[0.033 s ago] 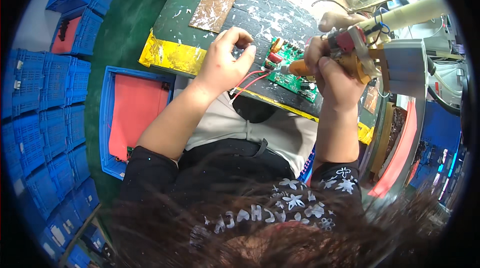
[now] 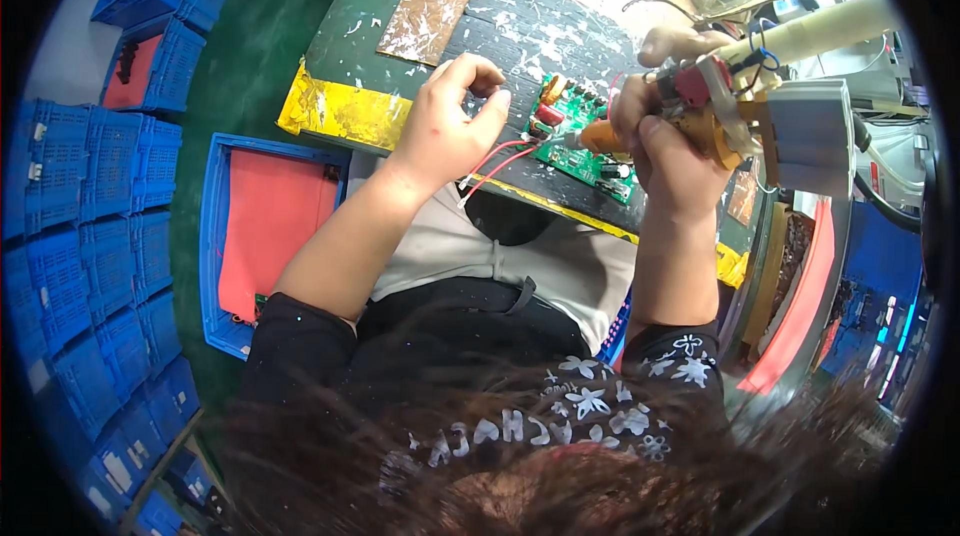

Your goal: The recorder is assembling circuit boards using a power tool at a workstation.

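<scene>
My right hand (image 2: 680, 166) is wrapped around an orange hot glue gun (image 2: 604, 138) with a red part near its back. The gun's metal nozzle reaches over a green circuit board (image 2: 590, 164) on the worktable, close to a red component and the board's wire ends. Two red wires (image 2: 497, 169) run from the board over the table's near edge, their ends hanging free. Left of the board hovers my left hand (image 2: 450, 121), fingers curled, thumb and forefinger apart, nothing visible between them. Beyond the gun more fingers (image 2: 690, 43) show; whose they are I cannot tell.
The dark worktable (image 2: 500, 21) is spotted with white residue, with yellow tape (image 2: 345, 114) along its near edge. A blue crate (image 2: 212, 266) with a red sheet stands at lower left. Stacked blue crates (image 2: 110, 176) line the far left. A thick pale tube (image 2: 830, 33) crosses the upper right.
</scene>
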Available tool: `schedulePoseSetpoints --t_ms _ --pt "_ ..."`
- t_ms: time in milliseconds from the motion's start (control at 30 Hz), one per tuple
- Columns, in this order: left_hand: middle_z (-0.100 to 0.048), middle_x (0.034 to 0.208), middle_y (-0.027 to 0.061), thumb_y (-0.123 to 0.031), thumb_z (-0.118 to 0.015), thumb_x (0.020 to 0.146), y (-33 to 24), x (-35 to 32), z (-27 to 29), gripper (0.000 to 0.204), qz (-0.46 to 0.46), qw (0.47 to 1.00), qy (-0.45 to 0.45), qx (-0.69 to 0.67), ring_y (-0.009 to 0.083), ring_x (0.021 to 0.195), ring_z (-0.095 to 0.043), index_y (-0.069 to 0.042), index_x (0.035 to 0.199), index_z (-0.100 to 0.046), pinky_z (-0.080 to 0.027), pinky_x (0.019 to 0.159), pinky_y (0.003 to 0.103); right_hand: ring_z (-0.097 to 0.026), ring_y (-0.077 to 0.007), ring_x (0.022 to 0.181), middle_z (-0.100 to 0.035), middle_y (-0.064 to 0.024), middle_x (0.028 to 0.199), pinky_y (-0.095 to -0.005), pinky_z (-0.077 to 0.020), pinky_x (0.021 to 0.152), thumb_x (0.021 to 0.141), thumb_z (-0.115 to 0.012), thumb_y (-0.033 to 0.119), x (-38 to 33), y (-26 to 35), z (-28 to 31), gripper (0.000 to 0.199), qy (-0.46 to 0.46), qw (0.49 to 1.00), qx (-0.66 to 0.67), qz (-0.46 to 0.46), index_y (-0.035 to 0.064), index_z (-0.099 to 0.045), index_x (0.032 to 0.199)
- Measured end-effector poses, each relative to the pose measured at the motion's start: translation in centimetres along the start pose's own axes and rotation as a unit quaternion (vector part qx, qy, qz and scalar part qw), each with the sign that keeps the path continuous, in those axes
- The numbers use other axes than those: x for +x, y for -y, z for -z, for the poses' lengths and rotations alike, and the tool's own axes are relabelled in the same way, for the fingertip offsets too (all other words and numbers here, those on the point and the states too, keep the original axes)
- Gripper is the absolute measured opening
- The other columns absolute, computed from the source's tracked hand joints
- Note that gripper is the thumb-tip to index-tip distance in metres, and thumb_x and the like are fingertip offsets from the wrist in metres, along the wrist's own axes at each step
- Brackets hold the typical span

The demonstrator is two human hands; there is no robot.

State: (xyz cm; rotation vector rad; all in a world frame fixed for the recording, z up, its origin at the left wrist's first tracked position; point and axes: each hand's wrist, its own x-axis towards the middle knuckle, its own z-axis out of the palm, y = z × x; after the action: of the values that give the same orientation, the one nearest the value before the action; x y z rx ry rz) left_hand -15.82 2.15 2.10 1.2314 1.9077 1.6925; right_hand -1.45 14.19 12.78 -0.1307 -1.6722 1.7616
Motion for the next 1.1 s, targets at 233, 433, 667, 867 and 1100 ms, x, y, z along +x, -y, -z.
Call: schedulePoseSetpoints --t_ms 233,433,667,867,1100 --pt "-0.058 0.078 0.0012 -0.003 -0.062 0.081 0.1 0.2 -0.3 0.010 -0.001 1.000 0.000 0.012 0.0064 0.071 -0.052 -0.003 0.090 -0.057 -0.041 0.060 0.021 -0.050 -0.0112 0.058 -0.048 -0.0175 0.106 -0.0222 -0.0430 0.048 0.063 -0.037 -0.019 -1.0 -0.7 1.9 0.062 -0.045 0.998 -0.006 0.036 0.0032 -0.035 0.121" --pt "-0.057 0.079 0.0012 -0.002 -0.061 0.081 0.5 0.1 -0.3 0.011 0.004 1.000 0.014 0.000 0.0062 0.071 -0.051 -0.001 0.091 -0.056 -0.042 0.062 0.021 -0.050 -0.0083 0.059 -0.049 -0.0142 0.103 -0.0218 -0.0452 0.050 0.066 -0.039 -0.016 -1.2 -1.2 1.6 0.058 -0.038 0.998 -0.024 0.049 0.0029 -0.035 0.120" --pt "-0.059 0.077 0.0085 -0.004 -0.062 0.077 -0.3 0.2 -0.5 0.009 0.029 0.999 -0.002 -0.018 0.0182 0.073 -0.057 -0.001 0.083 -0.057 -0.046 0.069 0.029 -0.050 -0.0083 0.062 -0.049 -0.0136 0.103 -0.0229 -0.0460 0.050 0.068 -0.040 -0.016 -1.4 -0.5 1.4 0.057 -0.038 0.998 -0.020 0.038 0.0045 -0.036 0.121" --pt "-0.057 0.078 0.0007 -0.002 -0.061 0.081 0.4 0.1 -0.3 0.011 0.004 1.000 0.015 0.013 0.0053 0.069 -0.048 -0.002 0.091 -0.056 -0.040 0.061 0.021 -0.050 -0.0098 0.058 -0.048 -0.0178 0.105 -0.0234 -0.0448 0.047 0.064 -0.037 -0.021 -1.5 0.4 2.4 0.061 -0.027 0.997 0.021 0.063 0.0027 -0.036 0.121" --pt "-0.054 0.076 -0.0012 -0.002 -0.060 0.081 0.3 0.1 -0.4 0.010 0.013 1.000 0.012 0.000 0.0043 0.066 -0.043 -0.002 0.090 -0.056 -0.038 0.059 0.020 -0.047 -0.0083 0.058 -0.048 -0.0152 0.101 -0.0226 -0.0434 0.047 0.067 -0.040 -0.019 -1.1 -1.1 3.3 0.059 -0.049 0.998 0.012 0.046 0.0050 -0.036 0.121"
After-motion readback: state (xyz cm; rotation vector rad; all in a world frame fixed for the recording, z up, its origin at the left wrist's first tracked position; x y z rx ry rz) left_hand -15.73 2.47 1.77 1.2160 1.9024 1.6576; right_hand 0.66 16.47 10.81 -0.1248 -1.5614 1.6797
